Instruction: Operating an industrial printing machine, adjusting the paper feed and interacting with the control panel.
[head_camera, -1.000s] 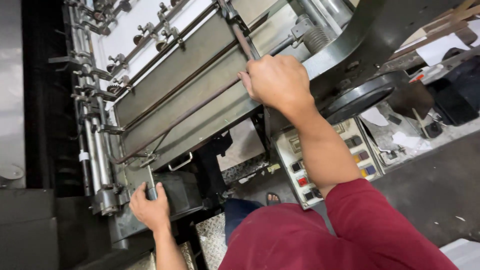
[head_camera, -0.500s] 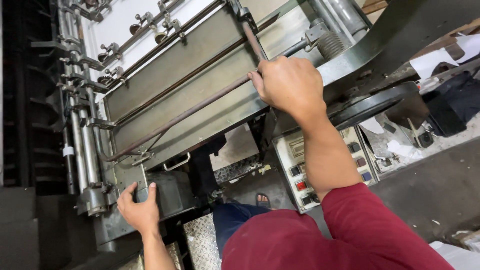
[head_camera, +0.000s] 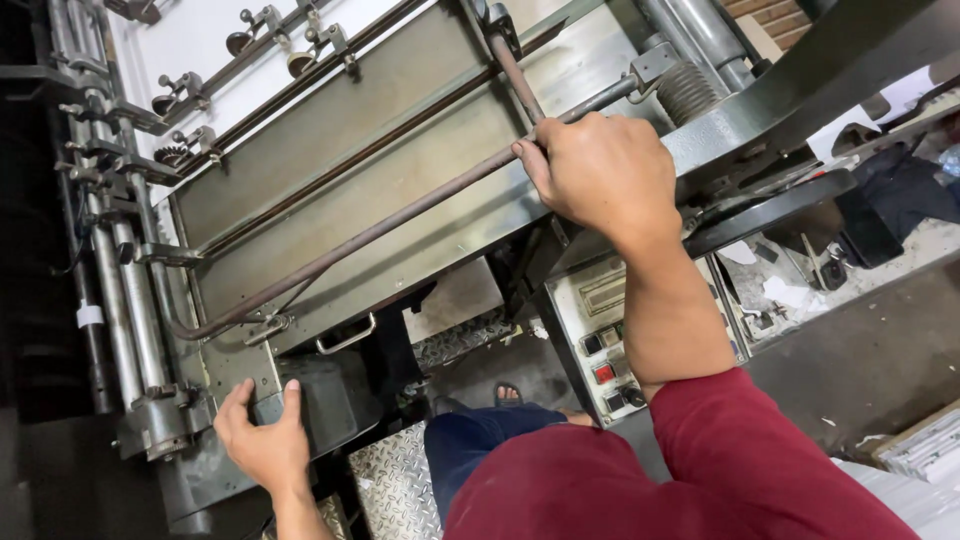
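on the machine, right hand (head_camera: 600, 170) grips rod (head_camera: 380, 228); left hand (head_camera: 262, 440) flat on housing (head_camera: 325, 400).

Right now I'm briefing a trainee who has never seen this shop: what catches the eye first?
The right hand gripping a long rusty bar that slants across the grey machine. Lower left, the left hand rests flat on a dark housing. A button panel sits below the right forearm.

Two hands, left hand (head_camera: 265, 440), right hand (head_camera: 605, 170), one long metal bar (head_camera: 380, 230), one control panel (head_camera: 610, 345)
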